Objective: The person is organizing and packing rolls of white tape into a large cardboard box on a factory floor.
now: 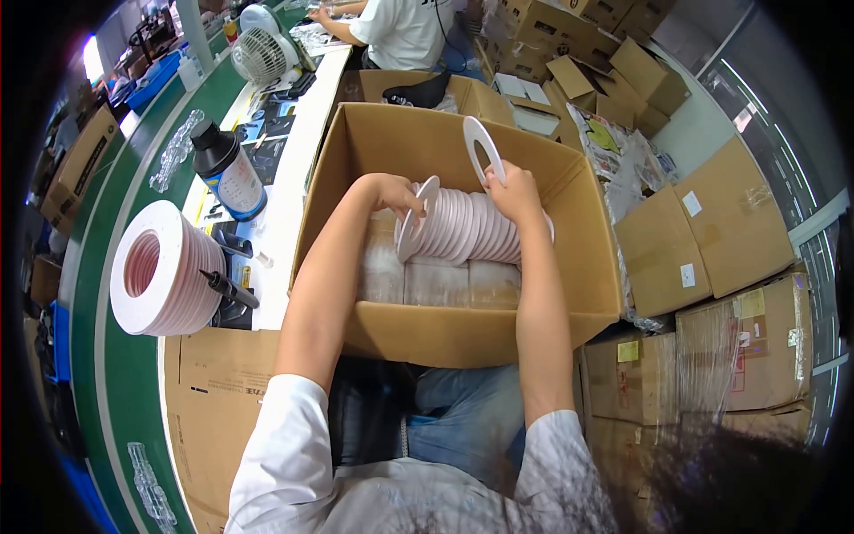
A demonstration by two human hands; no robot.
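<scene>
A row of pale pink-white flat rings (pixel 471 227) stands on edge inside a large open cardboard box (pixel 476 334). My right hand (pixel 513 191) pinches one white ring (pixel 471 142) by its lower edge and holds it raised above the right part of the row. At the row's left end, my left hand (pixel 391 193) is closed on another white ring (pixel 414 233), which leans slightly apart from the others. Beneath the rings lie clear-wrapped bundles (pixel 436 285) whose contents I cannot make out.
To the left, a stack of similar rings (pixel 169 267) rests beside a black marker (pixel 231 289) and a dark-capped bottle (pixel 229 173). A fan (pixel 262 55) is farther back. Cardboard boxes (pixel 725 227) line the right. A person in a white shirt (pixel 405 34) sits beyond the box.
</scene>
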